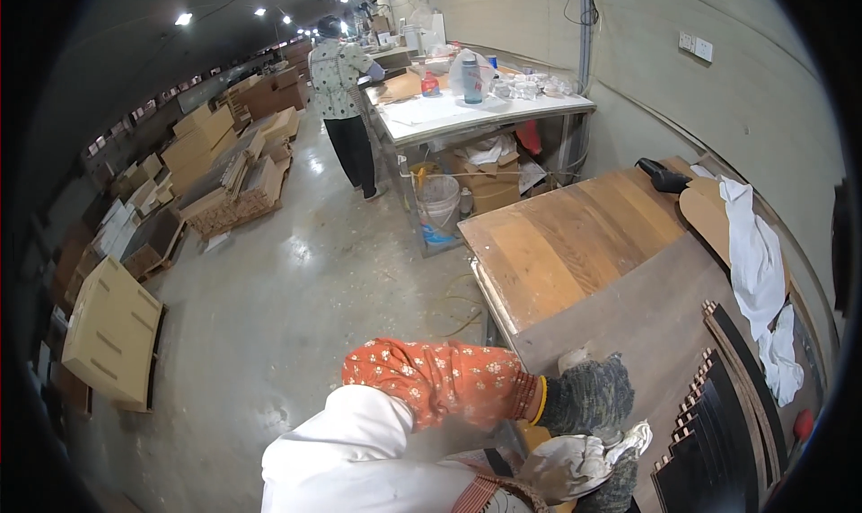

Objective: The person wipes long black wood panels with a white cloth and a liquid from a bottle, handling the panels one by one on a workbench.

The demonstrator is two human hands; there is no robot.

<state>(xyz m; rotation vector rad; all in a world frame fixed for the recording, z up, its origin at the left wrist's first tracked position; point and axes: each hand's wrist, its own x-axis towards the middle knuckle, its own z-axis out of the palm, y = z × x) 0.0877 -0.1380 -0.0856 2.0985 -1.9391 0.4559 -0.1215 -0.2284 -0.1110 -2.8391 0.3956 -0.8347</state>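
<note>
1. Down at the near edge of the wooden workbench (575, 243), the person's left hand (588, 396) sits in a dark knit glove, with an orange floral sleeve (431, 378) running back along the forearm.
2. That left hand rests on the grey-brown board (646, 315); whether its fingers are curled or flat I cannot tell.
3. Just nearer, the right hand (611, 486), also gloved, is closed around a crumpled white rag (575, 464), which lies bunched against the left glove.
4. Right of both hands, a fanned stack of dark thin panels (727, 423) with pale edges stands close by.
5. Farther right, a white cloth (754, 261) trails along the bench over a rounded wooden piece (705, 212).
6. A black tool (663, 179) lies at the bench's far end.
7. Well off at the far left, another person (341, 91) stands at a white table (467, 110) crowded with bottles.
8. Cardboard boxes (112, 329) and stacked boards line the left side of the floor.
</note>
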